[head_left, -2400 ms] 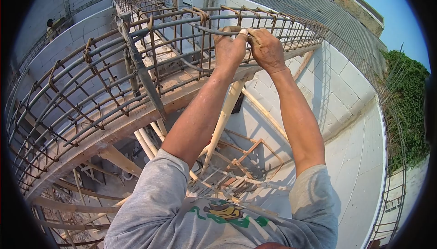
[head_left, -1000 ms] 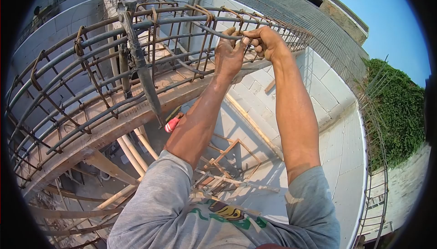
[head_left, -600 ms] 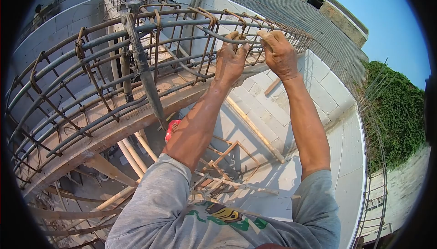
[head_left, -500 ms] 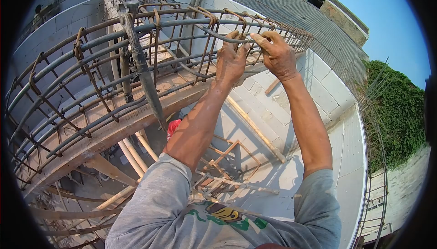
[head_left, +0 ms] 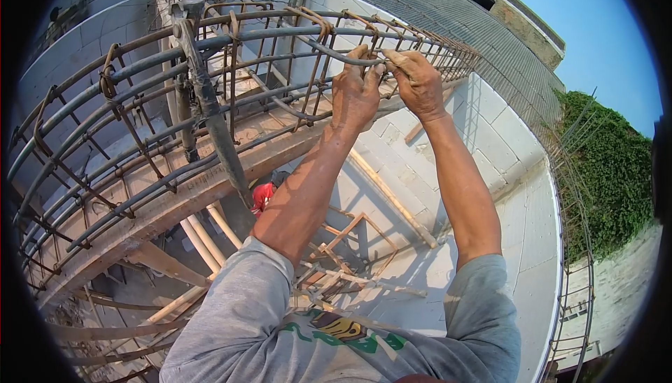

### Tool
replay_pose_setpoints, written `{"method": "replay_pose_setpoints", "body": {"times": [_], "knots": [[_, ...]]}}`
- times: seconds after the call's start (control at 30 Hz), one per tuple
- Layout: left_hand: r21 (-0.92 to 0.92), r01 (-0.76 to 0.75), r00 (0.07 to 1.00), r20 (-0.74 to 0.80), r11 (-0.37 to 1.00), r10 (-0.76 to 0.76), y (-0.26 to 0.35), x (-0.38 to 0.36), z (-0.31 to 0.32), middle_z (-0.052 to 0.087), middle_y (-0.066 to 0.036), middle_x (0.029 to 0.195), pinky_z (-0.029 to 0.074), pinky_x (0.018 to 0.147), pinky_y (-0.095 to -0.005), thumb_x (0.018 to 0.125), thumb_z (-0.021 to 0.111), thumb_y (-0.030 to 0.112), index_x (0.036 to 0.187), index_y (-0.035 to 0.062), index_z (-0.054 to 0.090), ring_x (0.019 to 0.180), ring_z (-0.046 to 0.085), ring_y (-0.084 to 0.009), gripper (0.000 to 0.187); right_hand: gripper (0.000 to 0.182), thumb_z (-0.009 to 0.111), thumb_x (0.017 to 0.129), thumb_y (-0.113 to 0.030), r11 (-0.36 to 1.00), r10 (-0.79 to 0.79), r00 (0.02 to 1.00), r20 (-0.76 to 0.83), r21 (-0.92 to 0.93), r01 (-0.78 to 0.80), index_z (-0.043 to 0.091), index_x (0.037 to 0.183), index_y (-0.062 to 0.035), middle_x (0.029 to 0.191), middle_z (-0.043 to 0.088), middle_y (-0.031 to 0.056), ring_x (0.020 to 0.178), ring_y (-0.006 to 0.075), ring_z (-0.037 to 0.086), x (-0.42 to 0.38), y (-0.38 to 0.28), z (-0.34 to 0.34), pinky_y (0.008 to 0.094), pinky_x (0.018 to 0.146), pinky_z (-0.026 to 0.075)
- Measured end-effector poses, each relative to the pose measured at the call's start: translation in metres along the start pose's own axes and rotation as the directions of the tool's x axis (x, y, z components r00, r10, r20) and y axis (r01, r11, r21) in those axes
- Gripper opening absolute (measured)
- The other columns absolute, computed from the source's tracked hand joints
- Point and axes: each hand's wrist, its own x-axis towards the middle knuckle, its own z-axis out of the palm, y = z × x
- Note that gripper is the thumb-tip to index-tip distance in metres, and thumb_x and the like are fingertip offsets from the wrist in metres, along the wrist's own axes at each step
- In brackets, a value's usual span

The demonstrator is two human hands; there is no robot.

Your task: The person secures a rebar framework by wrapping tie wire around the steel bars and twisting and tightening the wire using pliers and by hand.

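Observation:
Both my hands are raised at the outer side of a rebar cage [head_left: 260,33] made of long bars and rusty stirrups. My left hand [head_left: 355,96] is closed around the end part of a bent grey rebar [head_left: 337,55], with fingertips over it and thumb below. Close beside it on the right, my right hand [head_left: 418,86] is closed in a pinch by the tip of that bar. What sits between its thumb and forefinger is too small to make out. One rusty stirrup [head_left: 322,75] stands just left of my left hand.
A wooden formwork board [head_left: 231,173] runs under the cage. A grey upright post [head_left: 210,103] crosses the cage at left. Far below are wooden poles [head_left: 392,197], a person in red [head_left: 262,196] and pale block walls [head_left: 500,138]. A corrugated roof [head_left: 420,12] lies beyond.
My right hand has moved slightly left, nearer my left hand, which keeps its hold on the bent rebar. The view has shifted a little, and more of the person in red shows below.

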Motion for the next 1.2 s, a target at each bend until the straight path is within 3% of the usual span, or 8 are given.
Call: {"method": "replay_pose_setpoints", "body": {"times": [0.43, 0.6, 0.77, 0.87, 1.0, 1.1, 1.17, 1.2], "knots": [[0.002, -0.060, 0.998, 0.002, 0.998, 0.060, 0.002, 0.001, -0.005, 0.068, -0.018, 0.105, 0.052, 0.085, -0.0368, 0.095, 0.059, 0.036, 0.125, -0.0015, 0.053, 0.100, 0.066, -0.0250, 0.049, 0.008, 0.065, 0.081, -0.016, 0.949, -0.131, 0.988, -0.076, -0.297, 0.103, 0.066, 0.082, -0.0089, 0.078, 0.057, 0.0057, 0.075, 0.0256, 0.055, 0.004, -0.024, 0.000, 0.0385, 0.071, 0.044], [-0.045, -0.064, 0.998, -0.025, 0.997, 0.063, -0.005, 0.002, 0.001, 0.065, -0.028, 0.102, 0.051, 0.085, -0.0447, 0.095, 0.056, 0.033, 0.125, -0.0074, 0.048, 0.097, 0.065, -0.0400, 0.051, 0.014, 0.062, 0.085, -0.019, 0.928, 0.032, 0.998, 0.050, -0.372, -0.012, 0.063, 0.079, -0.0061, 0.080, 0.058, 0.0093, 0.072, 0.0293, 0.058, 0.009, -0.033, -0.007, 0.0424, 0.066, 0.046], [0.012, -0.064, 0.998, 0.025, 0.998, 0.063, 0.003, 0.003, -0.003, 0.068, -0.021, 0.087, 0.054, 0.074, -0.0414, 0.096, 0.050, 0.024, 0.121, -0.0046, 0.049, 0.083, 0.069, -0.0336, 0.038, 0.026, 0.059, 0.090, -0.020, 0.905, 0.375, 0.914, 0.153, -0.275, -0.325, 0.062, 0.072, -0.0024, 0.066, 0.060, 0.0095, 0.052, 0.0240, 0.052, 0.016, -0.036, -0.008, 0.0353, 0.052, 0.042], [0.059, -0.057, 0.998, 0.016, 0.997, 0.056, 0.014, 0.004, -0.008, 0.069, -0.022, 0.086, 0.055, 0.073, -0.0422, 0.095, 0.050, 0.022, 0.118, -0.0042, 0.051, 0.083, 0.069, -0.0364, 0.035, 0.022, 0.060, 0.086, -0.016, 0.558, 0.630, 0.662, 0.405, 0.356, -0.749, 0.063, 0.071, 0.0002, 0.059, 0.058, 0.0077, 0.048, 0.0168, 0.050, 0.019, -0.023, -0.008, 0.0297, 0.045, 0.038], [0.061, 0.072, 0.995, 0.069, 0.996, -0.076, 0.027, 0.006, -0.012, 0.067, -0.024, 0.091, 0.055, 0.070, -0.0442, 0.092, 0.051, 0.020, 0.113, -0.0041, 0.054, 0.081, 0.068, -0.0388, 0.032, 0.024, 0.058, 0.087, -0.017, 0.163, 0.761, 0.458, 0.460, 0.548, -0.821, 0.064, 0.073, 0.0006, 0.060, 0.056, 0.0032, 0.045, 0.0090, 0.043, 0.019, -0.034, -0.002, 0.0259, 0.042, 0.031], [0.496, -0.330, 0.943, 0.124, 0.803, 0.310, 0.006, 0.009, -0.002, 0.064, -0.025, 0.096, 0.055, 0.069, -0.0473, 0.089, 0.054, 0.019, 0.111, -0.0013, 0.055, 0.081, 0.067, -0.0405, 0.030, 0.027, 0.059, 0.090, -0.026, 0.673, 0.726, 0.676, 0.126, 0.069, -0.736, 0.066, 0.085, 0.0004, 0.070, 0.061, 0.0085, 0.062, 0.0181, 0.056, 0.014, -0.042, -0.004, 0.0312, 0.057, 0.044], [0.424, -0.239, 0.971, 0.090, 0.873, 0.222, -0.004, 0.008, 0.002, 0.063, -0.025, 0.099, 0.055, 0.068, -0.0468, 0.088, 0.055, 0.018, 0.109, 0.0004, 0.056, 0.079, 0.067, -0.0385, 0.027, 0.032, 0.060, 0.091, -0.030, 0.816, 0.510, 0.849, -0.136, -0.236, -0.528, 0.064, 0.101, 0.0000, 0.088, 0.065, 0.0148, 0.084, 0.0271, 0.064, 0.014, -0.069, -0.013, 0.0374, 0.074, 0.051], [0.384, -0.196, 0.981, 0.073, 0.903, 0.181, -0.005, 0.010, 0.004, 0.062, -0.025, 0.101, 0.056, 0.067, -0.0466, 0.087, 0.056, 0.017, 0.108, 0.0013, 0.056, 0.079, 0.068, -0.0375, 0.026, 0.031, 0.061, 0.092, -0.028, 0.872, 0.452, 0.870, -0.196, -0.110, -0.478, 0.062, 0.104, 0.0008, 0.090, 0.064, 0.0152, 0.084, 0.0264, 0.064, 0.018, -0.094, -0.021, 0.0372, 0.075, 0.051]]}}
